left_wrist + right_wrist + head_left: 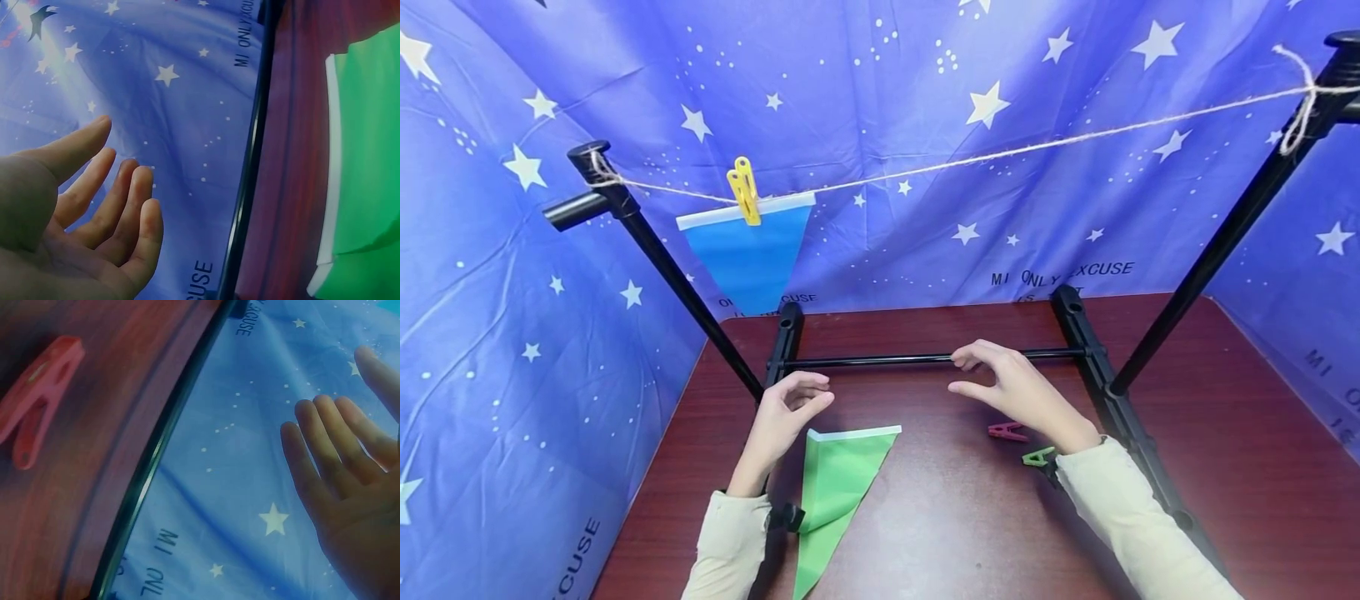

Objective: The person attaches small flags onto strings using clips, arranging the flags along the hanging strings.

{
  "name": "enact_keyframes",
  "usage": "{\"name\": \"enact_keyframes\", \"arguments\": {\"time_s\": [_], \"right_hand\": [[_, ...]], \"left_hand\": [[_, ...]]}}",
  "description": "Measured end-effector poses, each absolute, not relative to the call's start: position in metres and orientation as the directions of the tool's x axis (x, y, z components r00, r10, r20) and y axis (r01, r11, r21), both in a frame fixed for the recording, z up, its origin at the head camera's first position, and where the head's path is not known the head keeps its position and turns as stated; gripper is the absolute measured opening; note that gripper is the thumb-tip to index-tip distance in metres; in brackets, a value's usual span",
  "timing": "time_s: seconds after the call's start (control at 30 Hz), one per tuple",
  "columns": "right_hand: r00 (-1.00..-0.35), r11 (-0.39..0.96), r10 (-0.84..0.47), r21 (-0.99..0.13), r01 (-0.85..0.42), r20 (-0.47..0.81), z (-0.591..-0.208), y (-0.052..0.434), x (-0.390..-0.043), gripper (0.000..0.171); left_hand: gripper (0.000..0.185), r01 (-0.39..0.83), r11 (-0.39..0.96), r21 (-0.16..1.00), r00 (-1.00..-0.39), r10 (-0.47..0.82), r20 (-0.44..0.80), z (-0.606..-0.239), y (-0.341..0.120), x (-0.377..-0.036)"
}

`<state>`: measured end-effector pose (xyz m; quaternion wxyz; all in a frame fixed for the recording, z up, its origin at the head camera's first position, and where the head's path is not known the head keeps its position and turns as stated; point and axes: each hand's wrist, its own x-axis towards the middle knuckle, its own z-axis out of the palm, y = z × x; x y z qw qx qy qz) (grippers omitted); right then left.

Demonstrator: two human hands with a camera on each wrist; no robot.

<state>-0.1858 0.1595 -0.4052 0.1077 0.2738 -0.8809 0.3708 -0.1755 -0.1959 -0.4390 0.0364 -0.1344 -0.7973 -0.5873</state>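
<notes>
In the head view my left hand (784,421) hovers above the table near the left post, fingers loosely bent and holding nothing. Just right of it lies a green triangular pennant (838,475) with a white top band, its lower part folded. My right hand (1011,385) is raised over the crossbar's right half, also holding nothing. Below that hand are a red clothespin (1007,431) and a green clothespin (1037,457), the latter close to the sleeve. A blue pennant (748,250) hangs from the string (970,158), pinned by a yellow clothespin (744,192).
A black frame stands on the brown table (940,517), with a left post (681,287), a right post (1210,258) and a low crossbar (880,361). The string is tied to both posts. A blue star-printed curtain (880,100) surrounds the table's back and sides.
</notes>
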Motion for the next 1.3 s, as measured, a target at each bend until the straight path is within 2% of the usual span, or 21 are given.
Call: {"name": "enact_keyframes", "arguments": {"time_s": [0.27,0.63,0.93,1.3], "right_hand": [[-0.858,0.642,-0.414,-0.570,-0.512,0.304,-0.420,0.175,-0.179,0.034],[-0.868,0.682,-0.406,-0.537,-0.496,0.286,-0.434,0.198,-0.172,0.033],[-0.870,0.699,-0.406,-0.518,-0.493,0.280,-0.442,0.213,-0.169,0.033],[-0.892,0.715,-0.411,-0.539,-0.445,0.191,-0.452,0.228,-0.162,0.035]], "left_hand": [[0.025,0.238,0.342,0.909,-0.962,0.211,0.173,-0.449,-0.197,-0.172],[0.027,0.252,0.347,0.903,-0.953,0.250,0.170,-0.461,-0.200,-0.167],[0.030,0.211,0.368,0.906,-0.964,0.231,0.130,-0.471,-0.204,-0.166],[0.030,0.161,0.465,0.870,-0.975,0.210,0.069,-0.479,-0.204,-0.166]]}}
